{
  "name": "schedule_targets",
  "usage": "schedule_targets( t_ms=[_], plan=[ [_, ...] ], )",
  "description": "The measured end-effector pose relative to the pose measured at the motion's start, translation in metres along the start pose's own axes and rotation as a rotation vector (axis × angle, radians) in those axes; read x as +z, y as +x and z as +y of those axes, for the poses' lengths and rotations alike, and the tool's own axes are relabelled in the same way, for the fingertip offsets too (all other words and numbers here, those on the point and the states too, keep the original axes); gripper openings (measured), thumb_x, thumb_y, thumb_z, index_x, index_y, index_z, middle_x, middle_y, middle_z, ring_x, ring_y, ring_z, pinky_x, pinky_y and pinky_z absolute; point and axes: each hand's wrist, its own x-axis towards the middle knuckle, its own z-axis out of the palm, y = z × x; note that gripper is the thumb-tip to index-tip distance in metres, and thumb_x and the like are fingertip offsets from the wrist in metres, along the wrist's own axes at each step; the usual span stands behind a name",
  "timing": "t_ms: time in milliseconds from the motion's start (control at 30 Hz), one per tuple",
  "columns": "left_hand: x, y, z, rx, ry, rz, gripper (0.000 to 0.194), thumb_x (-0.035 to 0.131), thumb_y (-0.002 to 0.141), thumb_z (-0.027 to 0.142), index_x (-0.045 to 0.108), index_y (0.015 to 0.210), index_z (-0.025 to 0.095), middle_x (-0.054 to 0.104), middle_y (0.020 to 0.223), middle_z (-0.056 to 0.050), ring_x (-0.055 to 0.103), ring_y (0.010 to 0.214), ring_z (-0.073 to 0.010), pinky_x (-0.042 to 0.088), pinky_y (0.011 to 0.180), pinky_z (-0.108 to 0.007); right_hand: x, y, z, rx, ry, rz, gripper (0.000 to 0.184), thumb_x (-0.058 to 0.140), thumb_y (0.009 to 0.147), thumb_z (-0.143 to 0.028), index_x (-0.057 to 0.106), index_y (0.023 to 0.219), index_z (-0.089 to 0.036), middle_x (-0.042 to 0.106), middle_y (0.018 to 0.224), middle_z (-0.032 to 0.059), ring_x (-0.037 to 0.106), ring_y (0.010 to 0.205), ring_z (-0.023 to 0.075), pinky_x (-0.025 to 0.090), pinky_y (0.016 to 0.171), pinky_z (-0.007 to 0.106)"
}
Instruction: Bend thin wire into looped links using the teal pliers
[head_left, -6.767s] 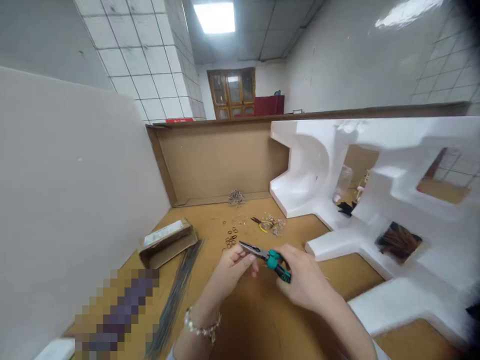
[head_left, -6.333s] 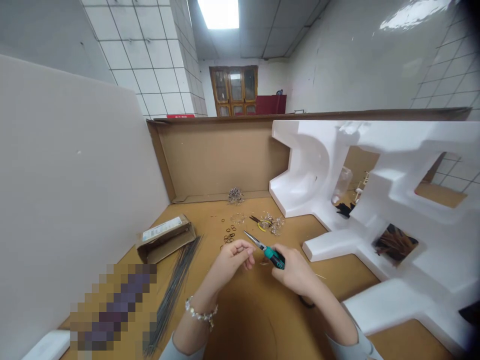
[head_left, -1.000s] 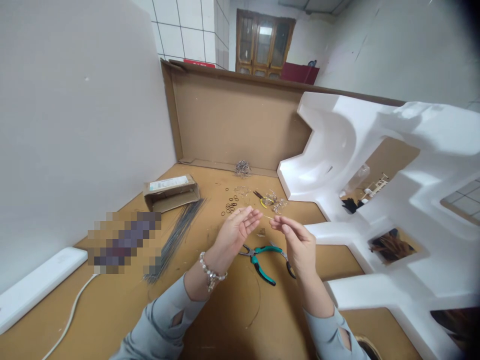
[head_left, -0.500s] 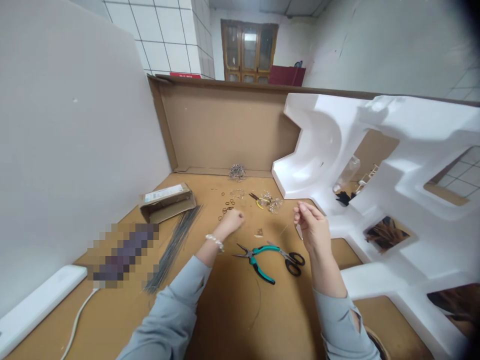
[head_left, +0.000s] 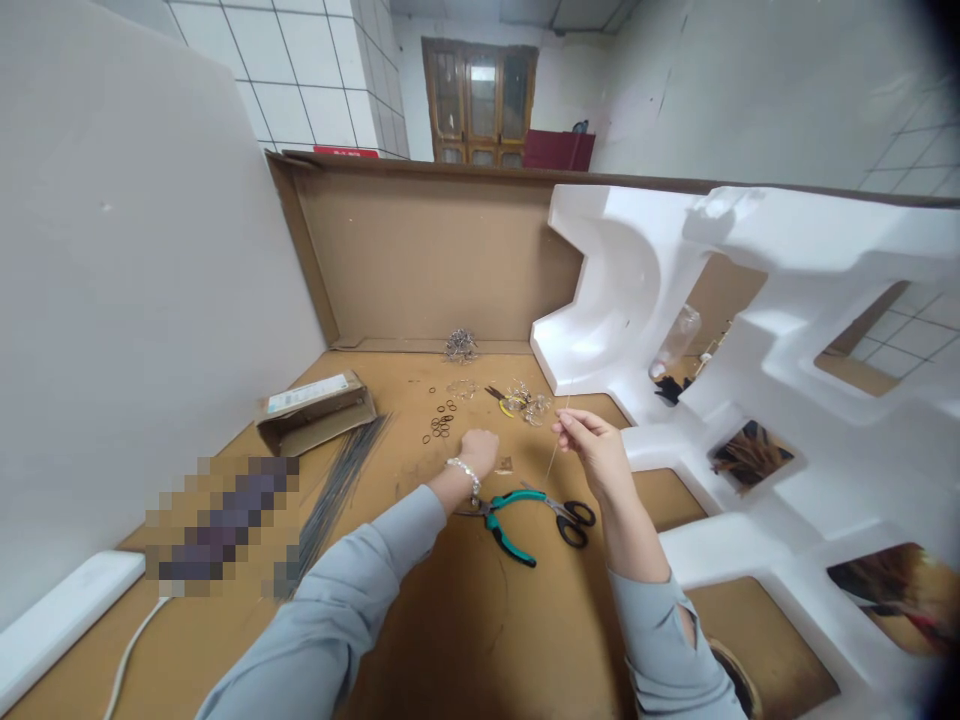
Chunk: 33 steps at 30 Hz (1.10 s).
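Observation:
Between the thumb and fingers of my right hand [head_left: 598, 455] a thin wire [head_left: 553, 462] is pinched, its lower end slanting down toward the scissors. My left hand [head_left: 481, 452], with a beaded bracelet at the wrist, is closed over the table; its fingertips are turned away, so what they hold cannot be made out. Just below it lie teal-handled pliers [head_left: 513, 542], their jaws partly behind my left wrist. Black-handled scissors [head_left: 573, 523] rest against the pliers' right side. A small brownish piece [head_left: 505, 464] lies between my hands.
Several small dark rings [head_left: 441, 425] lie beyond my left hand. Farther back are yellow-handled pliers [head_left: 504, 403], clear looped pieces [head_left: 535, 407] and a silvery pile [head_left: 460, 345]. Left are a bundle of wires [head_left: 337, 500] and a cardboard box [head_left: 319, 418]. White foam packing [head_left: 675, 420] borders the right.
My left hand has moved right, now covering part of the pliers' jaws. My right hand has come left toward it with the wire, which shows more clearly. The view has shifted slightly.

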Motion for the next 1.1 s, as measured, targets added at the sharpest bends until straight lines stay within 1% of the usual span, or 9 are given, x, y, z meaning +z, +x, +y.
schedule_targets(
  t_ms=[100,200,267,367,467,633,900,1000,1100],
  plan=[
    [-0.021,-0.012,-0.004,0.074,-0.178,-0.020,0.025,0.055,0.084,0.027,0.058,0.101,0.008,0.060,0.100,-0.014,0.060,0.090,-0.0202,0.049,0.076,-0.031,0.002,0.000,0.002,0.033,-0.002,-0.048,0.025,0.072,0.066,-0.035,0.070,0.081,-0.015,0.068,0.067,0.0032,0.052,0.051,0.0080,0.043,0.048,0.021],
    [-0.037,-0.032,-0.001,0.202,-0.367,-0.044,0.019,0.045,0.088,0.027,0.056,0.094,0.013,0.065,0.090,-0.009,0.063,0.082,-0.0168,0.049,0.066,-0.024,0.007,-0.001,0.003,0.067,-0.023,-0.118,0.025,0.072,0.066,-0.035,0.071,0.080,-0.015,0.068,0.068,0.0036,0.053,0.052,0.0087,0.044,0.050,0.022],
    [-0.040,-0.046,0.005,0.337,-0.639,-0.044,0.018,0.045,0.086,0.031,0.053,0.090,0.015,0.065,0.087,-0.007,0.063,0.078,-0.0149,0.048,0.061,-0.022,0.011,-0.003,0.003,0.074,-0.046,-0.152,0.024,0.072,0.065,-0.035,0.071,0.080,-0.015,0.068,0.068,0.0029,0.055,0.053,0.0095,0.045,0.052,0.023],
    [-0.039,-0.062,0.015,0.403,-0.905,-0.019,0.014,0.055,0.078,0.029,0.052,0.080,0.015,0.063,0.073,-0.004,0.059,0.063,-0.0122,0.045,0.054,-0.021,0.016,-0.007,0.003,0.069,-0.088,-0.195,0.024,0.072,0.065,-0.036,0.072,0.078,-0.016,0.066,0.061,0.0006,0.054,0.052,0.0104,0.046,0.055,0.025],
    [-0.035,-0.067,0.021,0.388,-0.917,0.044,0.012,0.058,0.075,0.027,0.054,0.077,0.016,0.060,0.065,0.000,0.055,0.058,-0.0104,0.044,0.054,-0.021,0.017,-0.009,0.003,0.052,-0.137,-0.217,0.025,0.071,0.066,-0.036,0.073,0.081,-0.016,0.065,0.058,0.0003,0.054,0.051,0.0113,0.047,0.057,0.027],
    [-0.032,-0.068,0.023,0.363,-0.948,0.153,0.012,0.060,0.073,0.025,0.056,0.074,0.015,0.060,0.065,-0.001,0.054,0.056,-0.0102,0.044,0.055,-0.022,0.023,-0.013,0.003,0.023,-0.180,-0.147,0.025,0.073,0.064,-0.035,0.073,0.081,-0.017,0.067,0.062,0.0013,0.056,0.053,0.0122,0.047,0.058,0.027],
    [-0.020,-0.080,0.024,0.365,-0.959,0.246,0.015,0.060,0.077,0.031,0.062,0.077,0.016,0.067,0.077,-0.005,0.060,0.072,-0.0142,0.047,0.066,-0.024,0.029,-0.017,-0.001,-0.011,-0.167,-0.124,0.020,0.073,0.064,-0.034,0.068,0.071,-0.016,0.063,0.056,-0.0002,0.057,0.055,0.0133,0.047,0.059,0.027],
    [-0.018,-0.080,0.022,0.317,-0.935,0.210,0.014,0.063,0.074,0.029,0.064,0.077,0.015,0.066,0.075,-0.004,0.059,0.067,-0.0131,0.047,0.061,-0.023,0.025,-0.015,0.000,0.027,-0.120,-0.131,0.019,0.072,0.065,-0.034,0.066,0.071,-0.017,0.063,0.056,-0.0013,0.056,0.053,0.0117,0.047,0.059,0.026],
    [-0.019,-0.079,0.019,0.303,-1.017,0.075,0.017,0.060,0.076,0.030,0.065,0.078,0.014,0.065,0.073,-0.004,0.059,0.067,-0.0132,0.046,0.057,-0.022,0.021,-0.013,0.002,0.059,-0.052,-0.171,0.018,0.072,0.066,-0.033,0.066,0.073,-0.017,0.063,0.056,-0.0014,0.057,0.053,0.0115,0.047,0.058,0.026]
  ],
)
